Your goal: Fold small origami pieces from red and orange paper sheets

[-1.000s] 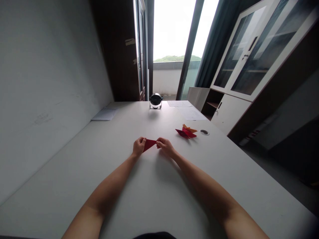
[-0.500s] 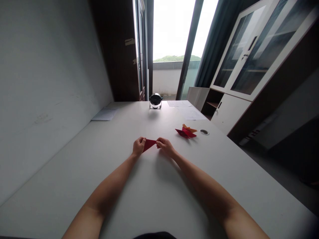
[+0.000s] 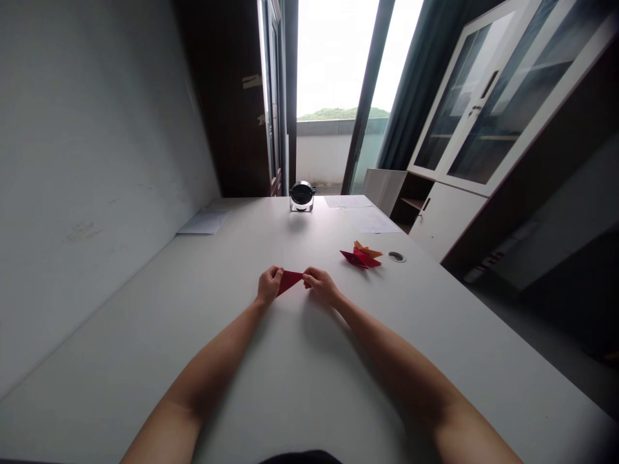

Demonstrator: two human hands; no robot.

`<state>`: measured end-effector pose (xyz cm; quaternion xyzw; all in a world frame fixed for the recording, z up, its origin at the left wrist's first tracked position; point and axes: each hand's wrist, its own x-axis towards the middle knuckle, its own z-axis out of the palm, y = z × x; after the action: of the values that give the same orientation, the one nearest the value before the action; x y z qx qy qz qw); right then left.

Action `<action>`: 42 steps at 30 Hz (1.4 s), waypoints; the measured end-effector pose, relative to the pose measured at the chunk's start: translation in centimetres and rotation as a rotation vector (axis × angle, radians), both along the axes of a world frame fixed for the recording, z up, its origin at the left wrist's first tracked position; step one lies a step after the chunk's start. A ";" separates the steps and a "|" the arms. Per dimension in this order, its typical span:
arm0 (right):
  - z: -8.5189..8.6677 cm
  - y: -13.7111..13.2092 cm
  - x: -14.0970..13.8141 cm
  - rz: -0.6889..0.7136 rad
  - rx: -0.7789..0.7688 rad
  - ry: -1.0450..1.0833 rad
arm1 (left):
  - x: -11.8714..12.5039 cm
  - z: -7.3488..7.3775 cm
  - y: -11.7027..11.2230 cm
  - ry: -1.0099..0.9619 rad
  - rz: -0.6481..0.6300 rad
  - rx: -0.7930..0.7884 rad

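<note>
A folded piece of red paper, triangular where it shows, is held just over the white table between my two hands. My left hand is closed on its wide left side, thumb on top, and covers that end. At the pointed right tip, my right hand pinches the paper between thumb and fingers. To the right of my right hand lie folded paper pieces, red ones with an orange one behind them.
The white table has a round cable hole at right. A small round fan-like device stands at the far edge. Paper sheets lie at far left and far right. A wall borders the left; a cabinet stands right.
</note>
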<state>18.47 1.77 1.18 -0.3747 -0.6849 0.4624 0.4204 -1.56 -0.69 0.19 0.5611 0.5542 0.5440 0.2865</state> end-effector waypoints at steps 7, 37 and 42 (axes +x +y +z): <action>0.1 -0.1 0.0 -0.003 0.005 -0.016 | 0.0 0.0 0.0 0.008 0.001 0.010; 0.1 -0.2 0.1 0.013 0.004 -0.011 | 0.1 0.3 -0.1 0.002 0.009 0.004; 0.2 -0.2 0.0 0.007 0.002 -0.018 | 0.1 0.4 -0.2 0.008 0.009 0.008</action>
<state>18.50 1.52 1.37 -0.3762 -0.6904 0.4597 0.4129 -1.42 -0.85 0.56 0.5618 0.5559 0.5451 0.2796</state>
